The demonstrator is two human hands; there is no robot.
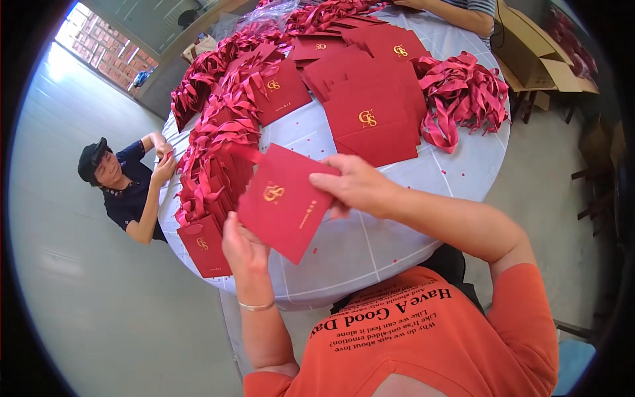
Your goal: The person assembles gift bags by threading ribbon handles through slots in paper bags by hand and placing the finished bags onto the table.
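Over the near part of the table I hold up a flat red paper gift bag (pixel 281 198) with a gold emblem, tilted to one side. My right hand (pixel 350 184) grips its right edge, thumb on the front and fingers behind. At the lower left edge my left hand (pixel 246 248) is closed on the bag, its fingertips partly hidden behind it. A pink-red ribbon handle (pixel 243 153) shows at the bag's upper left corner. Just left of it runs a long row of red bags with ribbon handles (pixel 205 241).
Flat red bags (pixel 377 109) lie stacked beyond my right hand, beside a heap of loose ribbons (pixel 463 96). A white cloth covers the round table (pixel 344 264). One person (pixel 132 178) works at the left, another (pixel 466 13) at the far side. Cardboard boxes (pixel 529 53) stand at the right.
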